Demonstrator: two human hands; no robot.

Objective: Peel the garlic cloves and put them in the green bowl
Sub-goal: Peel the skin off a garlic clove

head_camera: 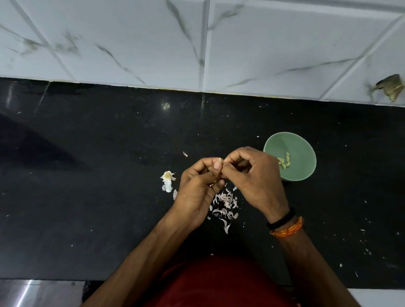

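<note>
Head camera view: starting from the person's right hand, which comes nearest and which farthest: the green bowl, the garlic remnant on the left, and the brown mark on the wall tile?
From the right hand:
1. Green bowl, just to its right, partly behind the knuckles.
2. Garlic remnant, on the counter beyond the left hand.
3. Brown mark, far right on the wall tile.

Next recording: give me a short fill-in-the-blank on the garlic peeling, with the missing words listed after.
1. The peeled cloves lie in the ____ bowl.
2. The bowl stands beside the person's ____ hand.
3. The heap of peels lies on the ____ counter, below the hands.
4. The left hand and the right hand both pinch one ____ between them.

Missing words: green; right; black; clove
</note>
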